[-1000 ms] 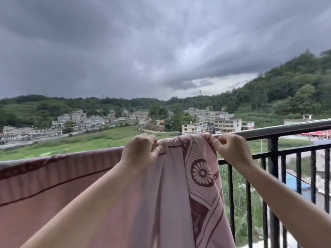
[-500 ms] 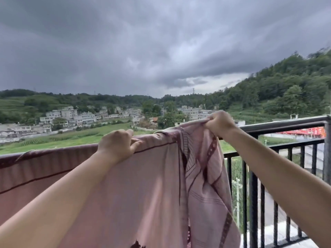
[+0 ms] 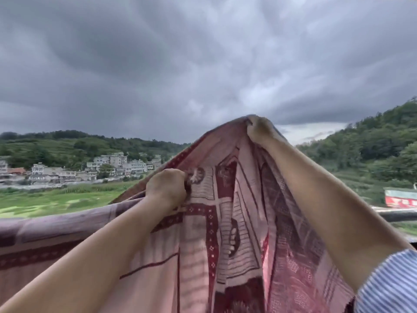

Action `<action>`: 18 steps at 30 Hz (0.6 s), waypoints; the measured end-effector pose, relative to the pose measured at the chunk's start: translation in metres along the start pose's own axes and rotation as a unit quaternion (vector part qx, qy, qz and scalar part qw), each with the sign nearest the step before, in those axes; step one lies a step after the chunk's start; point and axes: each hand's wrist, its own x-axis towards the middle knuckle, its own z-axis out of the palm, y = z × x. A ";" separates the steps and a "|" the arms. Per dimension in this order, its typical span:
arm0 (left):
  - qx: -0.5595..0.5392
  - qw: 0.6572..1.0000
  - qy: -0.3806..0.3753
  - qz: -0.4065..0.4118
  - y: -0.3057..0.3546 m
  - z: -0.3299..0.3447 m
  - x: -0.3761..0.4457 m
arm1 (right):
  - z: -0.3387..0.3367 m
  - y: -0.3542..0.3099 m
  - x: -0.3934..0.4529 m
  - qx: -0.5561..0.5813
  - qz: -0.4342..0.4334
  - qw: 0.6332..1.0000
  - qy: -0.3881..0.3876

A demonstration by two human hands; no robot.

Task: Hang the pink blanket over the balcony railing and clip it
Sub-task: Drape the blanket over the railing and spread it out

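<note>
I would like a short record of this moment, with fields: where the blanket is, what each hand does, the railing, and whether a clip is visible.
blanket: pink blanket, left part draped over the railing, right part lifted above it
left hand: left hand grips the cloth, just above rail height
right hand: right hand holds the edge raised high
railing: balcony railing, bare dark top bar visible at right
clip: none in view
sleeve: striped sleeve on right arm

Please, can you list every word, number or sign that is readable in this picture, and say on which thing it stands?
Nothing can be read.
Red banner at the right edge: pale marks, too blurred to read.
Pink blanket: woven patterns only, no letters.
</note>
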 end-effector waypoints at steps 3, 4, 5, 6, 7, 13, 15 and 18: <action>-0.020 1.000 0.005 -0.024 0.007 0.016 0.021 | 0.020 0.032 -0.015 -0.052 -0.052 0.976 -0.205; -0.041 0.999 -0.028 -0.022 0.011 0.023 0.026 | 0.021 0.039 -0.029 -0.052 -0.071 0.957 -0.277; -0.060 0.996 -0.070 -0.009 0.019 0.028 0.029 | 0.018 0.046 -0.045 -0.045 -0.083 0.937 -0.337; -0.071 0.992 -0.106 0.017 0.031 0.032 0.029 | 0.012 0.051 -0.062 -0.038 -0.090 0.921 -0.377; -0.078 0.987 -0.128 0.050 0.045 0.034 0.025 | 0.004 0.057 -0.077 -0.033 -0.093 0.913 -0.396; -0.136 0.954 -0.149 0.223 0.101 0.032 -0.015 | -0.053 0.095 -0.159 -0.085 -0.107 0.940 -0.314; -0.122 0.949 -0.130 0.259 0.106 0.033 -0.027 | -0.062 0.101 -0.189 -0.153 -0.122 0.951 -0.239; -0.115 0.952 -0.078 0.272 0.108 0.034 -0.035 | -0.040 0.099 -0.218 -0.219 -0.078 0.962 -0.142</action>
